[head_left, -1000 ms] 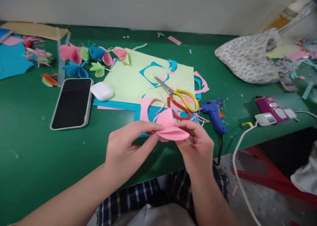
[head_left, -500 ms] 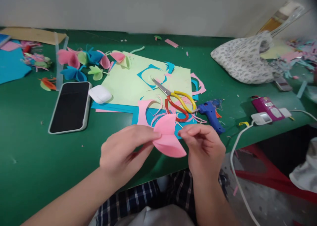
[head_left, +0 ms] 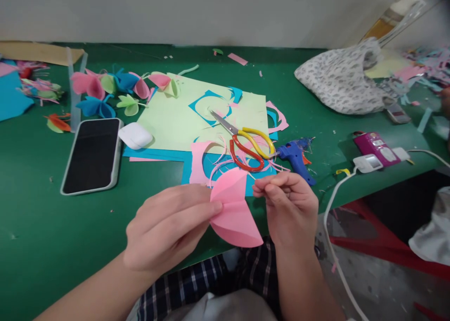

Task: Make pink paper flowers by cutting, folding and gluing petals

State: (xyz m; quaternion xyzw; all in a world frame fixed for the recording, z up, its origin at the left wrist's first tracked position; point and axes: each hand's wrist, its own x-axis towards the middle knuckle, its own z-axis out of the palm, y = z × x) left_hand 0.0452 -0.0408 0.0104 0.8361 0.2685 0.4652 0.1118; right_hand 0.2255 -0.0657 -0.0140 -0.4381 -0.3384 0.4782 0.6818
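Between thumb and fingers, my left hand [head_left: 176,222] grips a folded piece of pink paper [head_left: 234,213], its two rounded flaps spread and its crease toward the middle. My right hand [head_left: 286,194] is closed in a pinch just right of the paper, apart from it. A thin pale strand shows by its fingertips, but I cannot tell whether the hand holds it. Beyond the hands, scissors [head_left: 242,140] with one red and one yellow handle lie on pale green sheets [head_left: 168,119]. A blue glue gun [head_left: 297,157] lies right of the scissors.
On the green table lie a phone [head_left: 92,156], a white earbud case [head_left: 135,135], several paper flowers [head_left: 94,106], pink paper offcuts [head_left: 201,161] and a patterned cloth pouch [head_left: 337,79]. A purple device [head_left: 377,148] and a white cable [head_left: 328,218] are at the right edge.
My left hand has moved slightly left and down with the pink paper, whose flaps now look wider apart. My right hand stays pinched in nearly the same place. The view has shifted slightly.
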